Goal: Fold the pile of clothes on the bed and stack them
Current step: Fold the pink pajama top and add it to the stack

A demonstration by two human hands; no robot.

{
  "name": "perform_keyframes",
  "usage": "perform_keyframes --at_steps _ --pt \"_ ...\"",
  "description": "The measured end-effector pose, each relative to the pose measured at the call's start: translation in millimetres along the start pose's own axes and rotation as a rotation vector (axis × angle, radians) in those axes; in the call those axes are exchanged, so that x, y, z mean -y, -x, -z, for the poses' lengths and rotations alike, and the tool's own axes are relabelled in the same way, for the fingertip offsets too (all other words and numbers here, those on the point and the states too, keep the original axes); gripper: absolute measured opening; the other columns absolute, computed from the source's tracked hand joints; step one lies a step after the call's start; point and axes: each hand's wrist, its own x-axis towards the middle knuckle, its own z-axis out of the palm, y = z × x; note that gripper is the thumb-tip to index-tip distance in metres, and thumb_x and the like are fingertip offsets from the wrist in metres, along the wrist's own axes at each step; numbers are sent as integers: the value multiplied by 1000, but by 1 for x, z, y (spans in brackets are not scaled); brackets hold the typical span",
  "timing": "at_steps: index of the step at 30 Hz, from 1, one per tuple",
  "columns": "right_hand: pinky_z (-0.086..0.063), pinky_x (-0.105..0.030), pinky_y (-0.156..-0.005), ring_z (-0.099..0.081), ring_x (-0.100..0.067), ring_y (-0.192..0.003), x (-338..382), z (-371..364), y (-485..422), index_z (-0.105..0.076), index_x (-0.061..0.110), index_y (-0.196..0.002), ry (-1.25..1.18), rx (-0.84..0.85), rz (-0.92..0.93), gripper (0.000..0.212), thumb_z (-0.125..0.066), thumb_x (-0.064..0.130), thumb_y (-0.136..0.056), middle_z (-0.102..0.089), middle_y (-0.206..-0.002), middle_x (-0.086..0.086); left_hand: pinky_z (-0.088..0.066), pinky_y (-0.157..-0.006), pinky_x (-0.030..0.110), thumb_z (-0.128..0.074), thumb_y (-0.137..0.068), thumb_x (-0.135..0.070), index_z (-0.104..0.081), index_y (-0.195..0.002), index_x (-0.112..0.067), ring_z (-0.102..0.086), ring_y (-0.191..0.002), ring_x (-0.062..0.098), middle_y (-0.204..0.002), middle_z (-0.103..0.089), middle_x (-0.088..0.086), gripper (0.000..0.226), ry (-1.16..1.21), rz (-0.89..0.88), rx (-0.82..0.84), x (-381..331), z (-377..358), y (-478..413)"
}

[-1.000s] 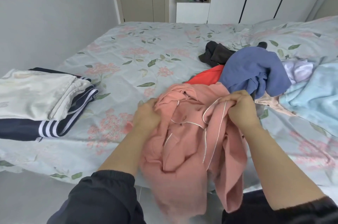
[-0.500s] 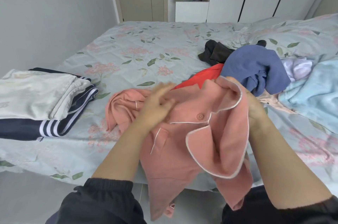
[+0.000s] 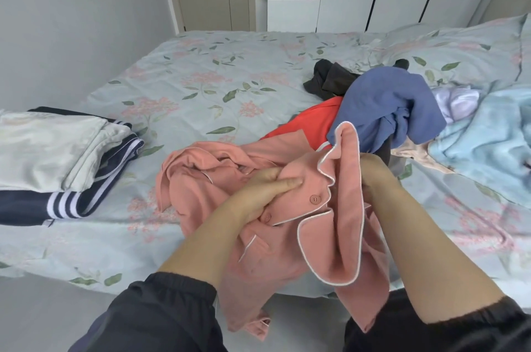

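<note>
Our left hand (image 3: 267, 193) pinches the pink pyjama shirt (image 3: 201, 179) at its button placket; our right hand's (image 3: 376, 176) grip is closed on the piped collar. The shirt sprawls over the bed (image 3: 201, 87) edge, soft, light, floppy: we judge both shoulders the surest places to hold.

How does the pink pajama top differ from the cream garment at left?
The pink pajama top is crumpled and unfolded; the cream garment is folded flat. The top is held by the left hand and right hand, partly hanging off the bed; the cream garment lies untouched atop a navy striped garment. Both rest on the bed.
</note>
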Motion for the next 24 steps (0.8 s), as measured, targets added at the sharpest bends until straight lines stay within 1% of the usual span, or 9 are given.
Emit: perform_keyframes --at_steps 2,5,9,12,16,17,20,22,24 --pt "-47 -24 -55 -57 -24 -73 -2 0 6 -66 0 -94 -103 31 -14 30 -54 28 -94 -65 -78 -13 -53 -61 21 -65 -87 -9 -74 -75 -17 -67 -66 9 -75 -73 -1 16 50 -84 -206 -4 -2 -5" --pt "-50 -21 -47 -58 -15 -56 8 1 21 -62 11 -91 -565 250 -64 27 -45 30 -99 -61 -60 -2 -54 -68 25 -61 -90 -8 -69 -78 -15 -65 -65 10 -72 -72 -1 16 148 -171 -419 -23 1 -8" --pt "-51 -28 -78 -67 -14 -90 18 0 39 -53 13 -128 -576 535 -45 60 -28 57 -96 -69 -102 -4 -49 -82 38 -62 -91 -15 -61 -76 -15 -56 -78 19 -80 -62 5 15 114 -212 -576 -63 3 -13" --pt "-35 -38 -110 -46 -24 -131 40 -7 59 -40 8 -142 -540 671 126 47 -36 28 -99 -50 -140 -11 -51 -89 42 -62 -91 -17 -61 -77 -18 -57 -81 18 -83 -63 3 14 60 -282 -663 -104 -2 -12" --pt "-28 -38 -115 -38 -20 -136 77 2 73 -26 6 -147 -544 682 308 100 -83 28 -68 -38 -148 -6 -49 -96 47 -58 -94 -17 -60 -87 -18 -61 -91 23 -98 -66 9 8 172 -385 -712 -164 -6 -3" --pt "-33 -33 -112 -42 -13 -133 85 5 77 -31 10 -145 -378 656 394 103 -88 25 -60 -43 -145 -1 -50 -96 46 -57 -95 -18 -60 -88 -18 -62 -93 23 -100 -66 8 7 196 -407 -715 -180 -6 1" --pt "-47 -18 -93 -57 4 -110 118 3 88 -54 20 -125 -138 466 576 59 -76 1 -75 -61 -121 13 -52 -92 39 -54 -97 -19 -56 -87 -20 -61 -88 19 -94 -65 3 10 259 -483 -689 -229 -12 16" --pt "-46 -14 -69 -59 -2 -74 150 3 92 -66 16 -92 -154 128 636 17 -63 2 -85 -65 -84 9 -51 -86 35 -53 -97 -18 -53 -84 -18 -58 -82 17 -88 -62 1 14 271 -546 -669 -263 -17 27" --pt "-37 -19 -53 -44 -11 -62 193 6 98 -63 6 -75 -208 -90 634 18 -54 8 -90 -54 -68 0 -49 -85 36 -54 -97 -16 -50 -81 -17 -54 -81 18 -87 -58 3 17 274 -611 -643 -299 -22 41"
